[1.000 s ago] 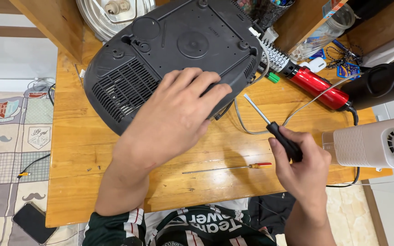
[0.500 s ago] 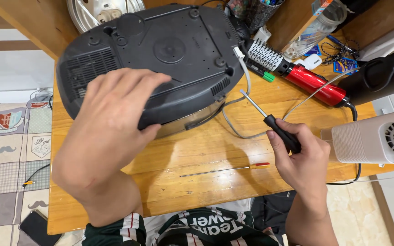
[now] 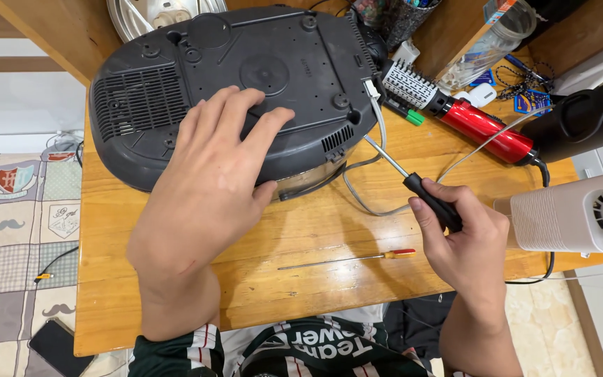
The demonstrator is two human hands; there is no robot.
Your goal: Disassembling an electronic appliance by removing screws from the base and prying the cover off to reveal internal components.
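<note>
While the left hand (image 3: pixel 207 185) lies flat and open on the upside-down black cooker (image 3: pixel 246 77) at the far left of the table (image 3: pixel 315 279), the right hand (image 3: pixel 465 241) grips a black screwdriver (image 3: pixel 413 183). Its tip seems near the cooker's right edge. Press the cooker steady. Bare wood lies near; a brush (image 3: pixel 455 112) crowds the right.

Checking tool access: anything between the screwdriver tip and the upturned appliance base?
Only the grey cable, looping beside the shaft of the screwdriver in the right hand. The tip sits almost at the base's edge.
</note>
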